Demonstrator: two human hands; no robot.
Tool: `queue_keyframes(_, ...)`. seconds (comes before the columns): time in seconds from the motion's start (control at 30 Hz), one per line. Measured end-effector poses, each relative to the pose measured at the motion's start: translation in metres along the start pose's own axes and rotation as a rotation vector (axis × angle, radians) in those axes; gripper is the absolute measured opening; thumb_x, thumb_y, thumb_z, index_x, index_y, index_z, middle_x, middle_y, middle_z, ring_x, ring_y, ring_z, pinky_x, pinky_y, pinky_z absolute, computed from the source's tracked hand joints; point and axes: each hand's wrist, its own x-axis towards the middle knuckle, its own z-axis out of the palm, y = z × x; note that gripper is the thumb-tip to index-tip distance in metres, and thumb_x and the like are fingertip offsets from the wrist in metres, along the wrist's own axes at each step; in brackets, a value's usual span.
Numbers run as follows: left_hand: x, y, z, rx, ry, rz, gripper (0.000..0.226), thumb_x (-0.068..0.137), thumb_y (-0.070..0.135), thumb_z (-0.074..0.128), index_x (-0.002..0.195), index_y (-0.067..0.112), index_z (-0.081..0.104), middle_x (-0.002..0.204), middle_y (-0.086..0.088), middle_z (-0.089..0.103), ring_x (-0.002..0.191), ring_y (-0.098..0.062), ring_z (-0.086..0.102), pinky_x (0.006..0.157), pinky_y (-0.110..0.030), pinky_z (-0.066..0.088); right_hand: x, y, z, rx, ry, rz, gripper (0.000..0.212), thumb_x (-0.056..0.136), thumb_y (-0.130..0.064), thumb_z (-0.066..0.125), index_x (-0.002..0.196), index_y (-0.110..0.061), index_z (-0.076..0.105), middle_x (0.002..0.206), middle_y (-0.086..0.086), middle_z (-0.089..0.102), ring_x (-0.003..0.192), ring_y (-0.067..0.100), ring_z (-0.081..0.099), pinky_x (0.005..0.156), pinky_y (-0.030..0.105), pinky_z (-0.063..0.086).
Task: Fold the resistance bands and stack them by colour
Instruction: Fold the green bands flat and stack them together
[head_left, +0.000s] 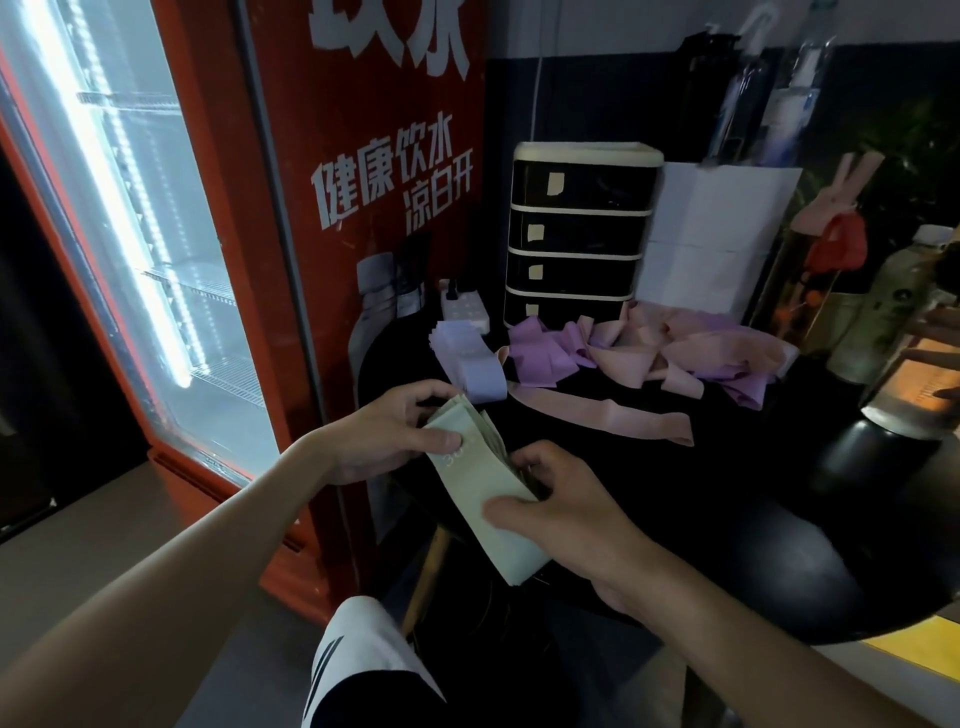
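Note:
A folded stack of pale green resistance bands (480, 478) lies at the near left edge of the round black table (727, 519). My left hand (395, 431) grips its far end, thumb on top. My right hand (556, 499) holds its right side, thumb pressed on the top band and fingers curled at the layered edge. A folded lavender stack (470, 358) sits just behind. One pink band (602, 415) lies stretched flat across the table. A loose heap of purple bands (540, 348) and pink bands (717, 348) lies farther back.
A red glass-door fridge (291, 260) stands close on the left. A black drawer unit (576, 234), white paper (711, 239), a power strip (465, 309) and bottles (893, 301) line the table's back and right. My knee (363, 660) is below the table edge.

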Motion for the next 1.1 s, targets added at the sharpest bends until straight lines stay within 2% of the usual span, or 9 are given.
queue_keyframes(0.13, -0.001, 0.007, 0.008, -0.081, 0.047, 0.088, 0.063, 0.073, 0.001, 0.076, 0.131, 0.01, 0.052, 0.111, -0.017, 0.063, 0.099, -0.027, 0.065, 0.082, -0.029, 0.055, -0.001, -0.01, -0.017, -0.17, 0.05, -0.117, 0.046, 0.065, -0.019, 0.075, 0.102, -0.028, 0.05, 0.097, -0.003, 0.066, 0.083, 0.005, 0.066, 0.074, 0.026, 0.056)
queue_keyframes(0.23, 0.003, 0.009, 0.026, -0.108, 0.089, 0.16, 0.069, 0.069, -0.001, 0.08, 0.13, 0.018, 0.056, 0.117, -0.015, 0.064, 0.106, -0.026, 0.066, 0.085, -0.031, 0.055, 0.001, -0.024, -0.053, -0.408, 0.029, -0.216, 0.064, 0.071, -0.009, 0.076, 0.116, -0.029, 0.035, 0.105, -0.016, 0.055, 0.085, -0.008, 0.059, 0.069, 0.005, 0.044)
queue_keyframes(0.4, 0.025, -0.002, 0.07, 0.238, 0.137, 0.259, 0.064, 0.073, -0.001, 0.083, 0.123, 0.03, 0.058, 0.119, 0.008, 0.065, 0.107, -0.003, 0.064, 0.085, -0.017, 0.051, 0.012, -0.021, -0.107, -0.742, -0.048, -0.142, 0.074, 0.074, -0.009, 0.074, 0.14, -0.023, 0.041, 0.122, -0.013, 0.052, 0.111, 0.002, 0.051, 0.079, -0.005, 0.033)
queue_keyframes(0.57, 0.036, -0.019, 0.084, 0.484, 0.085, 0.299, 0.066, 0.07, 0.007, 0.088, 0.124, 0.023, 0.054, 0.119, 0.01, 0.061, 0.108, 0.009, 0.058, 0.088, -0.007, 0.043, 0.02, -0.005, -0.123, -1.14, -0.255, -0.009, 0.091, 0.078, -0.035, 0.074, 0.15, -0.038, 0.019, 0.145, -0.007, 0.03, 0.136, 0.018, 0.025, 0.114, 0.04, 0.021)
queue_keyframes(0.63, 0.037, -0.021, 0.081, 0.525, 0.085, 0.3, 0.065, 0.068, 0.01, 0.09, 0.123, 0.019, 0.056, 0.119, 0.009, 0.062, 0.109, 0.004, 0.059, 0.091, -0.011, 0.044, 0.023, 0.0, -0.127, -1.077, -0.276, -0.007, 0.1, 0.074, -0.045, 0.077, 0.151, -0.042, 0.013, 0.14, -0.009, 0.024, 0.133, 0.016, 0.024, 0.115, 0.04, 0.023)
queue_keyframes(0.8, 0.04, -0.022, 0.082, 0.532, 0.095, 0.292, 0.061, 0.067, 0.01, 0.09, 0.116, 0.017, 0.054, 0.114, 0.002, 0.062, 0.105, -0.005, 0.061, 0.089, -0.018, 0.048, 0.028, 0.005, -0.123, -0.912, -0.27, -0.094, 0.107, 0.072, -0.037, 0.083, 0.153, -0.032, 0.014, 0.143, -0.012, 0.032, 0.13, 0.002, 0.033, 0.104, 0.012, 0.028)
queue_keyframes(0.9, 0.041, -0.02, 0.082, 0.497, 0.084, 0.286, 0.069, 0.067, 0.008, 0.09, 0.122, 0.023, 0.051, 0.119, 0.005, 0.06, 0.109, -0.003, 0.061, 0.091, -0.017, 0.047, 0.03, 0.005, -0.126, -0.803, -0.296, -0.107, 0.1, 0.073, -0.026, 0.083, 0.141, -0.047, 0.013, 0.126, -0.032, 0.038, 0.109, -0.015, 0.041, 0.088, -0.004, 0.03)
queue_keyframes(1.0, 0.041, -0.016, 0.082, 0.485, 0.038, 0.281, 0.084, 0.068, 0.007, 0.089, 0.135, 0.032, 0.045, 0.127, 0.004, 0.059, 0.117, -0.006, 0.059, 0.095, -0.016, 0.046, 0.03, 0.003, -0.131, -0.774, -0.317, -0.085, 0.101, 0.074, -0.026, 0.082, 0.133, -0.057, 0.007, 0.123, -0.023, 0.044, 0.112, -0.008, 0.043, 0.088, -0.002, 0.033)
queue_keyframes(1.1, 0.042, -0.015, 0.083, 0.51, 0.008, 0.28, 0.074, 0.069, 0.003, 0.088, 0.129, 0.028, 0.055, 0.121, 0.005, 0.064, 0.113, -0.003, 0.062, 0.091, -0.012, 0.046, 0.031, 0.007, -0.133, -0.724, -0.306, -0.074, 0.111, 0.073, -0.028, 0.083, 0.15, -0.043, 0.005, 0.13, -0.018, 0.044, 0.116, -0.004, 0.046, 0.094, 0.004, 0.036)
